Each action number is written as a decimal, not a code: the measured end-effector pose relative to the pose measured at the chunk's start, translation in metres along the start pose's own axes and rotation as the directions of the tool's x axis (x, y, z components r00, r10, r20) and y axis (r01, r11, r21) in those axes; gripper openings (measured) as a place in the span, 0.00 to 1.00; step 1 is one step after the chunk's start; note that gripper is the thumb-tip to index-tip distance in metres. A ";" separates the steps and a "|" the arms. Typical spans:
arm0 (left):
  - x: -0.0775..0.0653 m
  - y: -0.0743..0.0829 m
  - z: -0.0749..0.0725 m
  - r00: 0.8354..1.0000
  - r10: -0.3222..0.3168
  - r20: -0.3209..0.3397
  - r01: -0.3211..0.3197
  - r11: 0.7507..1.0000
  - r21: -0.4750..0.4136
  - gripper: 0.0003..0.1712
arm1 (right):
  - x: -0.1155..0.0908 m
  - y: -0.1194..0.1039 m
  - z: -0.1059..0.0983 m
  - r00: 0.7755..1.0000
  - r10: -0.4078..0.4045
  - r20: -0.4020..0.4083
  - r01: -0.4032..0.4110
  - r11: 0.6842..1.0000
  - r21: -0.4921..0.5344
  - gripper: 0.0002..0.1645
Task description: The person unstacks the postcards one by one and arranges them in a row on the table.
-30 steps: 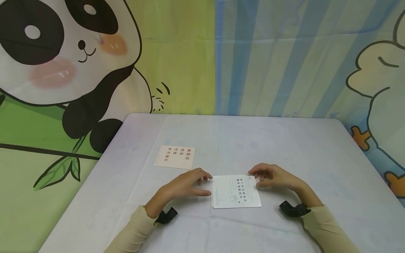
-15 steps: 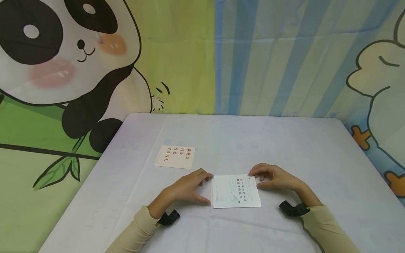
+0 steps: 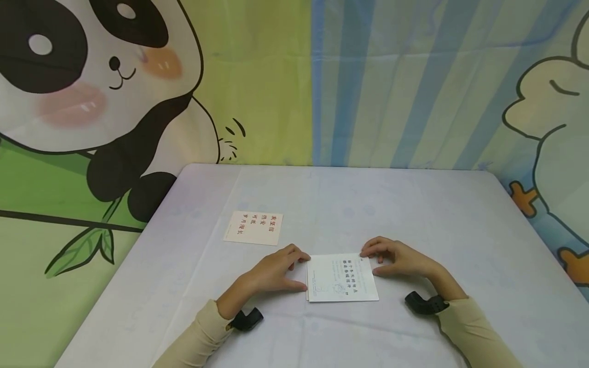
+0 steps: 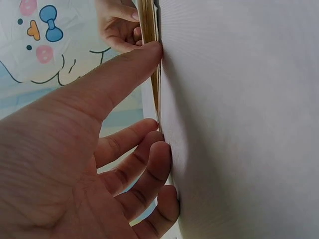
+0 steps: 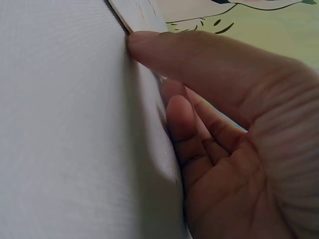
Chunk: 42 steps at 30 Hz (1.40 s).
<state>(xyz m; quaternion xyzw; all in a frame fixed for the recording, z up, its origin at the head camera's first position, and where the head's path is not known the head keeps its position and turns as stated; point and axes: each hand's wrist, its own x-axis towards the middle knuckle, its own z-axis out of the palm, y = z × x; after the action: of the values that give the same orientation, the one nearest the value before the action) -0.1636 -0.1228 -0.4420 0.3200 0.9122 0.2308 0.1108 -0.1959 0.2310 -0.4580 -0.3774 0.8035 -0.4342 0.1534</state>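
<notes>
Two hands bracket a stack of printed cards [image 3: 342, 278] on the desk [image 3: 322, 199], one at each side.
In the head view, the stack lies flat toward the near side, with the left hand [image 3: 278, 269] at its left edge and the right hand [image 3: 398, 257] at its right; in each grip, thumb and fingers are apart, touching rather than clamped, probably so that opposing pressure steadies the cards. A lower card peeks out along the left edge, so the stack is not quite flush. A single card [image 3: 254, 228] lies farther left, apart from the stack, perhaps set aside. In the left wrist view, the thumb [image 4: 144, 57] meets the layered edges from the side, leaving the top face uncovered. In the right wrist view, the other thumb [image 5: 149, 44] touches the opposite edge low down, seemingly as a stop.
</notes>
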 end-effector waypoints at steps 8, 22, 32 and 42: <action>0.000 -0.001 0.002 1.000 -0.001 -0.011 0.001 1.000 0.006 0.34 | 0.001 0.004 0.002 1.000 0.005 -0.024 -0.005 1.000 -0.008 0.23; 0.002 -0.005 -0.001 1.000 -0.001 0.014 0.002 0.997 -0.072 0.34 | 0.000 0.005 0.003 0.998 0.027 -0.056 -0.027 1.000 0.003 0.24; 0.001 -0.007 -0.002 1.000 -0.006 0.011 0.007 0.994 -0.113 0.35 | 0.001 0.008 0.003 0.996 0.058 -0.064 -0.057 0.998 0.016 0.23; 0.001 -0.007 -0.001 1.000 -0.003 -0.003 0.002 0.993 -0.122 0.36 | 0.001 0.008 0.004 0.995 0.071 -0.072 -0.067 0.996 0.061 0.24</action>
<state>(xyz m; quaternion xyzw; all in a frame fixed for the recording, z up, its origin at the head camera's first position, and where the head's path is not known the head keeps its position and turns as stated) -0.1686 -0.1273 -0.4442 0.3111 0.8969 0.2865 0.1292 -0.1980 0.2310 -0.4669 -0.3284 0.8082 -0.4655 0.1494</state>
